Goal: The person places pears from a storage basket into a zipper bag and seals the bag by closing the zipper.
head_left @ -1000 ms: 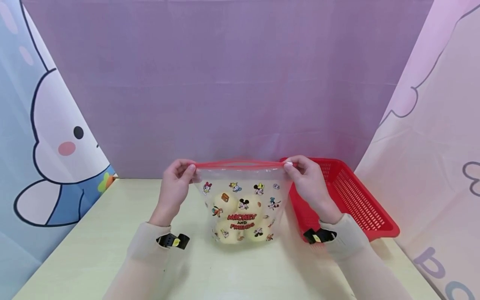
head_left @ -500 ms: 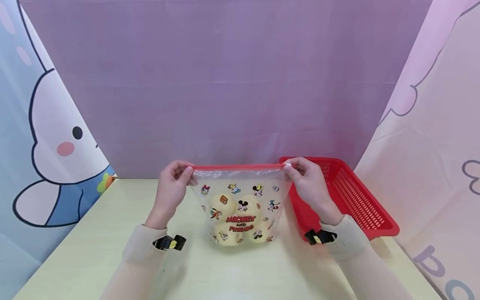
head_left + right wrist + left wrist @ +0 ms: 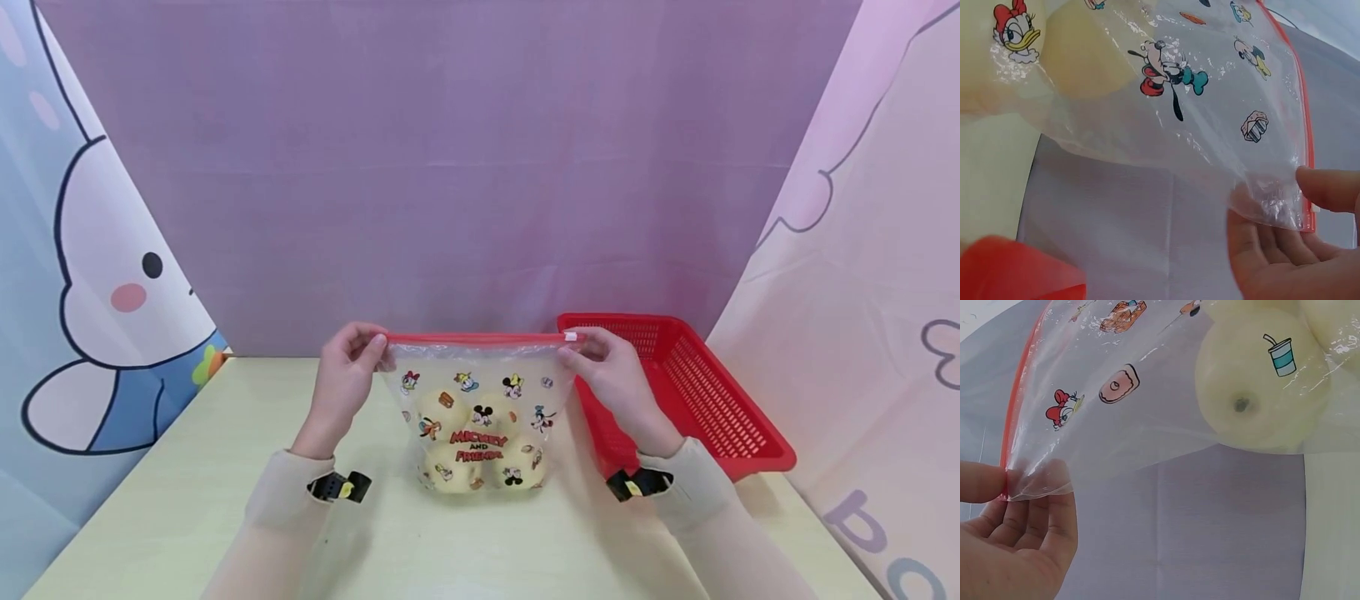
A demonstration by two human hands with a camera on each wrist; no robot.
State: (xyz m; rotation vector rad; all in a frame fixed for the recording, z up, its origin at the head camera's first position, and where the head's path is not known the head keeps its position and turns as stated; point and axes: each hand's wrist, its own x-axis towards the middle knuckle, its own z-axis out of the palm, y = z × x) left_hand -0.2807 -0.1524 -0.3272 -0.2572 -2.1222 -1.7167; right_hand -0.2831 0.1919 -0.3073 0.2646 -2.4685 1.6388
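A clear slider zip bag (image 3: 480, 358) with cartoon prints and a red zip edge hangs upright between both hands, its bottom at the table. Several pale yellow round fruits (image 3: 1254, 381) lie inside, one showing a dark spot in the left wrist view. My left hand (image 3: 343, 379) pinches the bag's top left corner between thumb and fingers. At the top right corner, my right hand (image 3: 615, 379) holds the red edge, thumb in front and fingers behind. Beside that thumb sits the white slider (image 3: 571, 337). The red edge runs nearly straight between the hands.
A red slotted plastic basket (image 3: 720, 408) stands on the right of the pale table (image 3: 225, 500), partly behind the right hand. A purple cloth (image 3: 465, 167) hangs behind the table, with printed curtains on both sides.
The parted red top edges of the bag have come together into one straight line. The right hand has shifted slightly left and down, and the white slider shows more clearly.
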